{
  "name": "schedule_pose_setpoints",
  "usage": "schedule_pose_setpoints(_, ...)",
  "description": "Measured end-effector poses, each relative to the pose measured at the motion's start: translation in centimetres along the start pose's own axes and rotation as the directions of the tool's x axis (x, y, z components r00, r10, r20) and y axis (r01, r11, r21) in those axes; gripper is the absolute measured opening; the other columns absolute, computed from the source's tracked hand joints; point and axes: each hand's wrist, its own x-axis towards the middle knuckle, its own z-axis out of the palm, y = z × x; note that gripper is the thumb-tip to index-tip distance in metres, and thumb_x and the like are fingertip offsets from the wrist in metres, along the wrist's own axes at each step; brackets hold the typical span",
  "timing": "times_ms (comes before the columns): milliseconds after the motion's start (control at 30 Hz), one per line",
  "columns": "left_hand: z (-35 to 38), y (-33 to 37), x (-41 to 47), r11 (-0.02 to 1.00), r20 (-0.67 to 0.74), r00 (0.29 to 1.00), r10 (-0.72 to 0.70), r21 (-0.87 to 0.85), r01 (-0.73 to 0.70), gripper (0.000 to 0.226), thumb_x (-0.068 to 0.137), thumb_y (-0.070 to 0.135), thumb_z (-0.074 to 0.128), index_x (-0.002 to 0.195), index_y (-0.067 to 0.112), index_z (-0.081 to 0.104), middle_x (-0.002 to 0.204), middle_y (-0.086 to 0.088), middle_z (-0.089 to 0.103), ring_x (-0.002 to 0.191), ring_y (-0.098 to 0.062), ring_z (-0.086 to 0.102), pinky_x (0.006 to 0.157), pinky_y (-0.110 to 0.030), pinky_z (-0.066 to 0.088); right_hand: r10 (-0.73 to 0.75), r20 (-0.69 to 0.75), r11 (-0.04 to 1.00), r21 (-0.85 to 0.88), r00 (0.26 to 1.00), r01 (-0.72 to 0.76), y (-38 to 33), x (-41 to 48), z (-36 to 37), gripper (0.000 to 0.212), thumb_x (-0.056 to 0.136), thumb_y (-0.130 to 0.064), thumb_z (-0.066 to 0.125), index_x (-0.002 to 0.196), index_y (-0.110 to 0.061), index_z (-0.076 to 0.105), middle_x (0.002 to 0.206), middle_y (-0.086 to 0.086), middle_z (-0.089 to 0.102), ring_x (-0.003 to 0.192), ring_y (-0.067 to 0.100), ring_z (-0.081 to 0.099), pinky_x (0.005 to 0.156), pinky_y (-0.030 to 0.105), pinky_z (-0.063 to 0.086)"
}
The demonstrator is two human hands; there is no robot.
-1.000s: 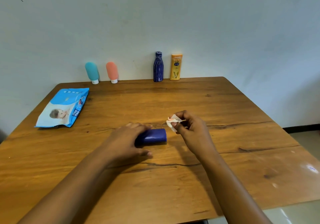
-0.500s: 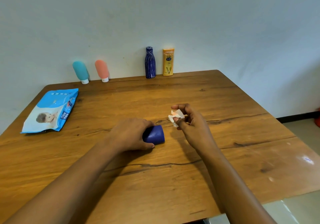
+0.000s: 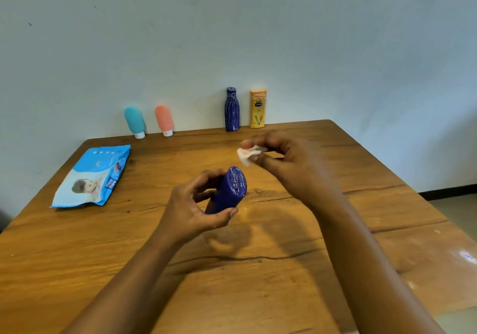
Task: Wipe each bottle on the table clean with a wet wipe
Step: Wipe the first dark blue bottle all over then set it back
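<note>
Since the earlier frames the blue bottle point(image 3: 228, 191) has left the tabletop, where it lay on its side under the left hand point(image 3: 192, 215). It is now raised above the wood with its shadow falling below it. The right hand point(image 3: 291, 163) has also come up and sits farther back over the table point(image 3: 322, 269).

Far left: a blue wet-wipe pack point(image 3: 90, 176) lies flat near the table's left edge, well apart from both hands.

Back edge, left portion: a teal tube point(image 3: 134, 122) and a pink tube point(image 3: 164, 120) stand cap-down against the wall point(image 3: 258, 37), side by side and not touching.

Centre: the left hand grips the blue bottle, thumb on the near side and fingers curled round the far side. The bottle is tilted, and its oval end, marked with fine lettering, faces up toward the camera.

Back edge, right of centre: a patterned dark bottle point(image 3: 232, 109) and a yellow lotion bottle point(image 3: 257, 109) stand upright, just beside each other.

Right: the right hand pinches a small crumpled white wipe point(image 3: 247, 154) between thumb and fingertips. The wipe hangs up and to the right of the blue bottle's end, near it but with a visible gap. This hand is somewhat motion-blurred.
</note>
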Motion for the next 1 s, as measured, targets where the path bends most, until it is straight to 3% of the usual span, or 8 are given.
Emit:
schedule_pose_setpoints(133,-0.5,0.3,-0.4,0.999,-0.033,0.998,0.048,-0.009,-0.048,0.063,0.063,0.031,0.080,0.121,0.019,0.057,0.112,0.011,0.066,0.107,-0.009,0.061,0.085,-0.018,0.051,-0.169,0.106,0.929,-0.316,0.980,0.194,-2.1,-0.6,2.1,0.028,0.087,-0.007,0.060,0.112,-0.019,0.065,0.110,-0.004,0.063,0.100,0.006,0.056,0.084,0.019,0.048)
schedule_pose_setpoints(233,-0.3,0.1,-1.1,0.998,-0.063,0.997,0.054,-0.004,-0.055,0.062,0.063,0.033,0.079,0.120,0.017,0.059,0.111,0.010,0.066,0.106,-0.012,0.063,0.085,-0.023,0.053,-0.298,0.102,0.850,-0.424,0.949,0.312,-1.8,-2.7,2.7,0.029,0.083,-0.001,0.064,0.109,-0.012,0.067,0.104,0.002,0.064,0.095,0.014,0.060,0.077,0.020,0.050)
schedule_pose_setpoints(333,-0.1,-0.4,-1.9,0.999,-0.105,0.994,0.032,-0.019,-0.034,0.064,0.062,0.034,0.079,0.120,0.018,0.058,0.112,0.011,0.066,0.107,-0.012,0.063,0.087,-0.026,0.053,-0.320,0.181,0.837,-0.406,0.930,0.367,-1.3,-5.0,2.5,0.027,0.080,-0.003,0.063,0.104,-0.014,0.069,0.098,0.000,0.066,0.090,0.014,0.063,0.070,0.025,0.054)
schedule_pose_setpoints(400,0.0,-0.7,-2.2,0.999,-0.112,0.993,0.021,-0.035,-0.025,0.064,0.062,0.034,0.078,0.121,0.018,0.058,0.113,0.010,0.066,0.108,-0.013,0.062,0.089,-0.027,0.052,-0.251,0.208,0.883,-0.350,0.945,0.312,-1.5,-5.0,1.4,0.026,0.083,-0.006,0.061,0.104,-0.019,0.069,0.098,-0.006,0.066,0.090,0.007,0.062,0.074,0.024,0.053)
schedule_pose_setpoints(567,0.0,-0.3,-1.9,0.997,-0.108,0.994,0.015,-0.073,-0.023,0.063,0.062,0.032,0.078,0.121,0.018,0.058,0.114,0.008,0.066,0.110,-0.014,0.061,0.089,-0.025,0.052,-0.210,0.045,0.930,-0.298,0.977,0.214,-2.7,-2.3,1.6,0.029,0.086,-0.005,0.059,0.109,-0.022,0.065,0.107,-0.010,0.061,0.098,0.003,0.057,0.083,0.017,0.049)
schedule_pose_setpoints(733,-0.8,-0.4,-1.9,0.998,-0.144,0.989,0.034,-0.049,-0.042,0.063,0.062,0.032,0.078,0.121,0.034,0.057,0.114,0.014,0.065,0.108,-0.009,0.061,0.087,-0.020,0.051,-0.361,0.146,0.812,-0.437,0.921,0.387,-2.2,-4.5,4.2,0.025,0.082,-0.007,0.055,0.103,-0.013,0.068,0.102,0.002,0.065,0.093,0.015,0.060,0.072,0.023,0.052)
schedule_pose_setpoints(900,-0.8,-0.7,-2.3,0.995,-0.156,0.987,0.024,-0.088,-0.038,0.061,0.060,0.031,0.078,0.118,0.035,0.058,0.111,0.013,0.066,0.107,-0.011,0.062,0.088,-0.024,0.052,-0.301,0.018,0.920,-0.258,0.953,0.295,-1.6,-4.4,2.3,0.030,0.081,0.001,0.062,0.102,-0.019,0.069,0.100,-0.007,0.065,0.095,0.003,0.059,0.081,0.016,0.048)
schedule_pose_setpoints(1000,-0.9,-0.2,-2.1,0.995,-0.148,0.988,0.041,-0.084,-0.054,0.061,0.061,0.032,0.079,0.118,0.031,0.058,0.112,0.013,0.066,0.108,-0.011,0.062,0.088,-0.022,0.051,-0.275,0.002,0.918,-0.296,0.961,0.264,-2.8,-2.1,2.7,0.030,0.085,0.000,0.060,0.108,-0.018,0.066,0.108,-0.007,0.062,0.101,0.003,0.056,0.084,0.016,0.048)
